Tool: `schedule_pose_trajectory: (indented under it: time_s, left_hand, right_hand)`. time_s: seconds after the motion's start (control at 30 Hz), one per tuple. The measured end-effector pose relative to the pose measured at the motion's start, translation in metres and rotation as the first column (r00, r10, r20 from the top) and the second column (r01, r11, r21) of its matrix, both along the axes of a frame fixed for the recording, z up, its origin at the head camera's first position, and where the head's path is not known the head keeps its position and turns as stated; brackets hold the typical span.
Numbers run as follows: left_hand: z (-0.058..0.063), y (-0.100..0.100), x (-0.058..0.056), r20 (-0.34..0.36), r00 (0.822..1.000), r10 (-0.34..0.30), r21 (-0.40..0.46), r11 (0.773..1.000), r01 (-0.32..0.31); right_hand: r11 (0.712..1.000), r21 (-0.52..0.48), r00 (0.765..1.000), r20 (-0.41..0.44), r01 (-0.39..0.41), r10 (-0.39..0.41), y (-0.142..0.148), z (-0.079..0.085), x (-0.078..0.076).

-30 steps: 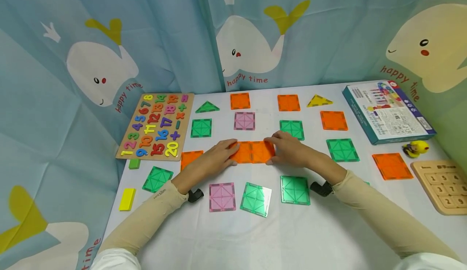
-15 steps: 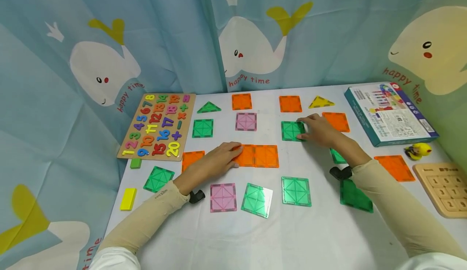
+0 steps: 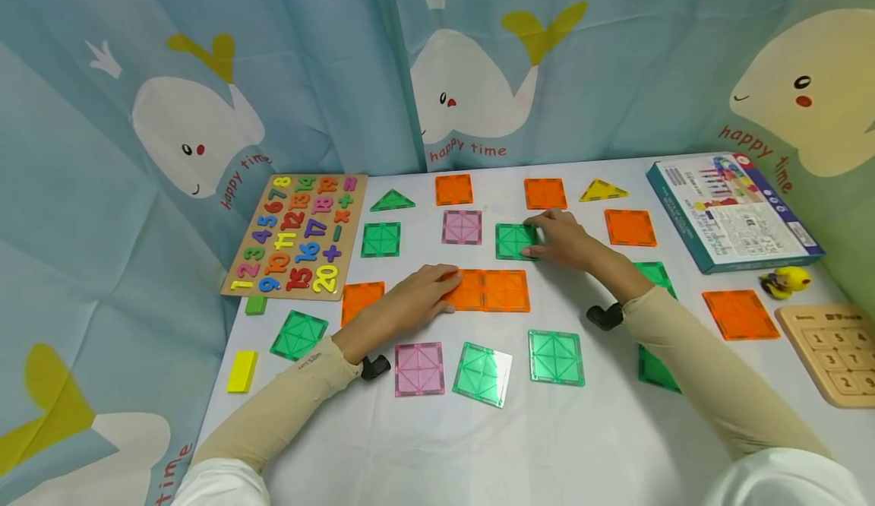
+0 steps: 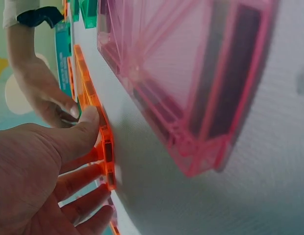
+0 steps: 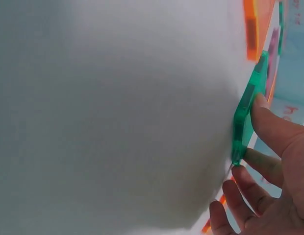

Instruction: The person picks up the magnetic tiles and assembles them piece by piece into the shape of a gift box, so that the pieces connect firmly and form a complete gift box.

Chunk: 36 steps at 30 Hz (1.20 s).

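Observation:
Two orange square magnetic tiles lie edge to edge mid-table, a left tile (image 3: 470, 291) and a right tile (image 3: 506, 291). My left hand (image 3: 422, 295) holds the left tile's outer end between thumb and fingers; the left wrist view shows the thumb on the orange edge (image 4: 108, 149). Behind the orange pair, my right hand (image 3: 562, 241) pinches a green square magnetic tile (image 3: 513, 241) by its right side. In the right wrist view, the thumb rests on this green tile (image 5: 245, 110), which looks tilted, with the index finger at its edge. Fingertips are partly hidden in the head view.
A pink tile (image 3: 462, 227) lies left of the held green one. In front are another pink tile (image 3: 419, 369) and green tiles (image 3: 557, 358). A number board (image 3: 294, 236) stands at left; a box (image 3: 734, 213) and wooden number board (image 3: 834, 354) are at right.
My right hand left the orange pair, reached right to the green tile and has brought it leftward. The left hand stayed on the orange pair, which has shifted slightly right.

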<state>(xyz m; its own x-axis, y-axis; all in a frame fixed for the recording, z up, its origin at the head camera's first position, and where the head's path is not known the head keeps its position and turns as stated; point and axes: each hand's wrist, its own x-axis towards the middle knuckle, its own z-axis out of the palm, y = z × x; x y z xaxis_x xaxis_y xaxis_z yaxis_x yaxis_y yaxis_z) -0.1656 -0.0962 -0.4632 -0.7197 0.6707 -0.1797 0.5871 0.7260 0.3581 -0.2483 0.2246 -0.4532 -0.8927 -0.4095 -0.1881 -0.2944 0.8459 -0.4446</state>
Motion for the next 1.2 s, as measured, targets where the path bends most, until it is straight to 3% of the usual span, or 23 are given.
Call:
schedule_pose_trajectory:
  time_s: [0.23,0.5,0.7,0.9,1.07,1.2]
  left_hand:
    - [-0.001,0.0,0.0,-0.014,1.0,-0.004,0.008,1.0,0.005]
    - [0.0,0.002,-0.002,0.0,1.0,-0.009,-0.004,1.0,0.009]
    - [0.001,0.0,-0.003,0.007,1.0,0.002,-0.011,1.0,-0.002]
    - [0.003,-0.001,-0.007,0.039,0.999,0.017,0.005,1.0,-0.017]
    - [0.001,0.002,-0.018,0.088,0.996,0.032,0.05,0.998,-0.037]
    - [0.003,0.006,-0.038,0.114,0.991,0.076,0.121,0.989,-0.09]
  right_hand:
    - [0.996,0.03,0.996,-0.03,-0.082,0.083,-0.019,-0.001,0.008]
    - [0.992,0.095,0.991,-0.095,-0.083,0.092,-0.028,-0.002,0.031]
    - [0.966,0.174,0.981,-0.001,-0.192,0.196,-0.038,0.0,0.061]
    - [0.965,0.148,0.976,0.027,-0.216,0.214,-0.037,0.002,0.072]
    - [0.971,0.106,0.977,0.039,-0.214,0.211,-0.033,0.0,0.073]
    - [0.972,0.092,0.976,0.031,-0.217,0.215,-0.032,-0.001,0.073]
